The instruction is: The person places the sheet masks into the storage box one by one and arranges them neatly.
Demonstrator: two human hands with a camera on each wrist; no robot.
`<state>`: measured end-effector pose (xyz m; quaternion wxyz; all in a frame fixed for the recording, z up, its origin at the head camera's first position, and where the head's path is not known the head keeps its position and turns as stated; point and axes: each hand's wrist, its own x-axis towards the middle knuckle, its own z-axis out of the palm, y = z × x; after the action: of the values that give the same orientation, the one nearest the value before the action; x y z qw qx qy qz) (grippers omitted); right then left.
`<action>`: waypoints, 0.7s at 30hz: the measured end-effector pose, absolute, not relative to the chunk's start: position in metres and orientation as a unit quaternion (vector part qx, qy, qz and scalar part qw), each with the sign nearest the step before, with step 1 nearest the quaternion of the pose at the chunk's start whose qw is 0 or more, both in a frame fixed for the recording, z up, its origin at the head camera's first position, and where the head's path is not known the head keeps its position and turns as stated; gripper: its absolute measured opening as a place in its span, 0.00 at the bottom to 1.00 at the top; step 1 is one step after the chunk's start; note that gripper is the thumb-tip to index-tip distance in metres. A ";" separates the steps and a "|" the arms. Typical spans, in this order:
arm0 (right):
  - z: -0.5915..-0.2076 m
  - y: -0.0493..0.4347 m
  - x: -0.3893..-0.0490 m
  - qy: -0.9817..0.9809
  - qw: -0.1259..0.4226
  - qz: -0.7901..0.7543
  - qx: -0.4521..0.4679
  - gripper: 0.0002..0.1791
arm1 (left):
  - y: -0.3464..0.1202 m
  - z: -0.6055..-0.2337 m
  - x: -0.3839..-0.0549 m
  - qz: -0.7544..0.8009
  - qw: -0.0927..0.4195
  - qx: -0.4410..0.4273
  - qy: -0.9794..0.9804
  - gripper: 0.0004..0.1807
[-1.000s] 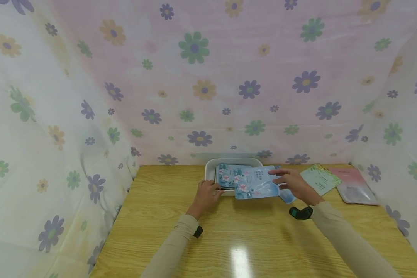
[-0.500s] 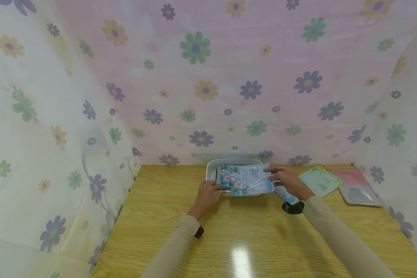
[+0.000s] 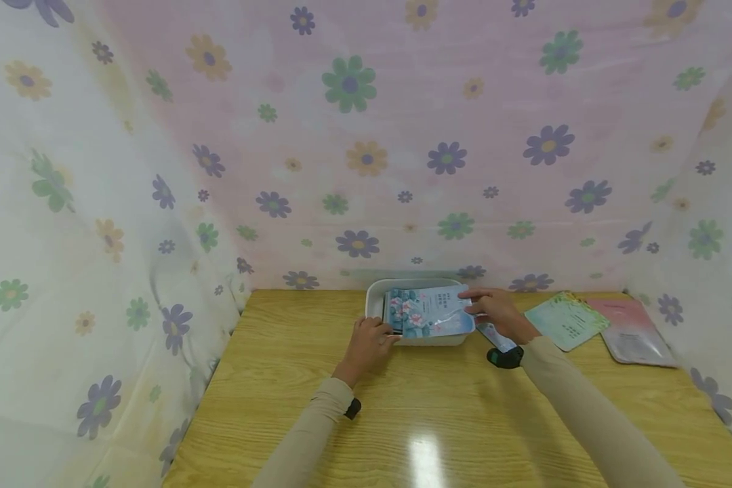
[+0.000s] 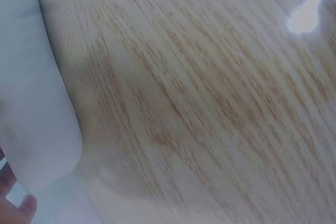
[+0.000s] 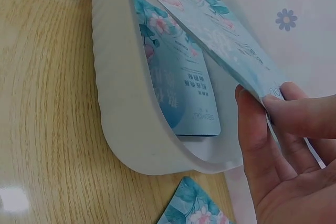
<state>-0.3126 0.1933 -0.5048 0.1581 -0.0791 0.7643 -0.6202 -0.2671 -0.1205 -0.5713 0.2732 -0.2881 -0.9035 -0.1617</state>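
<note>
A blue sheet mask packet (image 3: 436, 313) with pink flowers is pinched at its right end between the thumb and fingers of my right hand (image 3: 494, 313). The packet lies tilted over the white plastic bin (image 5: 121, 77), its far end reaching inside. Under it, in the right wrist view, another blue packet (image 5: 176, 77) rests in the bin. My left hand (image 3: 369, 342) grips the bin's near left corner, fingers at the rim. Only a few of its fingertips (image 4: 27, 205) show beside the bin's wall in the left wrist view.
Right of the bin, a blue flowered packet (image 5: 197, 205) lies partly beneath my right hand. Farther right on the wooden table (image 3: 463, 420) are a green packet (image 3: 567, 322) and a pink-and-silver packet (image 3: 637, 332). A flowered curtain (image 3: 390, 224) hangs directly behind the bin.
My right hand has moved the blue packet leftward and back, from in front of the bin to over its opening. My left hand keeps its place on the rim.
</note>
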 end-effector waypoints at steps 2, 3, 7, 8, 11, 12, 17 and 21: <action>-0.506 0.192 -0.314 0.765 0.160 -0.619 -0.079 0.23 | -0.120 -0.571 -0.267 -0.165 0.273 -0.288 -0.903 0.09; -0.506 0.191 -0.315 0.765 0.163 -0.618 -0.081 0.23 | -0.120 -0.570 -0.267 -0.167 0.272 -0.289 -0.902 0.09; -0.509 0.188 -0.318 0.764 0.168 -0.618 -0.081 0.24 | -0.120 -0.570 -0.266 -0.169 0.270 -0.286 -0.904 0.10; -0.510 0.187 -0.319 0.762 0.168 -0.620 -0.079 0.23 | -0.119 -0.571 -0.267 -0.167 0.269 -0.285 -0.905 0.10; -0.514 0.185 -0.322 0.756 0.165 -0.629 -0.073 0.23 | -0.119 -0.573 -0.268 -0.164 0.270 -0.285 -0.905 0.10; -0.515 0.184 -0.323 0.755 0.165 -0.630 -0.071 0.23 | -0.119 -0.574 -0.268 -0.163 0.272 -0.285 -0.905 0.10; -0.515 0.179 -0.326 0.758 0.160 -0.629 -0.067 0.22 | -0.119 -0.574 -0.267 -0.160 0.273 -0.282 -0.906 0.10; -0.515 0.175 -0.328 0.762 0.160 -0.625 -0.063 0.21 | -0.119 -0.571 -0.266 -0.157 0.266 -0.279 -0.909 0.10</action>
<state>-0.3282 0.1746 -0.5146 0.1596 -0.0630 0.7617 -0.6248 -0.2663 -0.1187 -0.5713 0.2660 -0.2786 -0.9094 -0.1567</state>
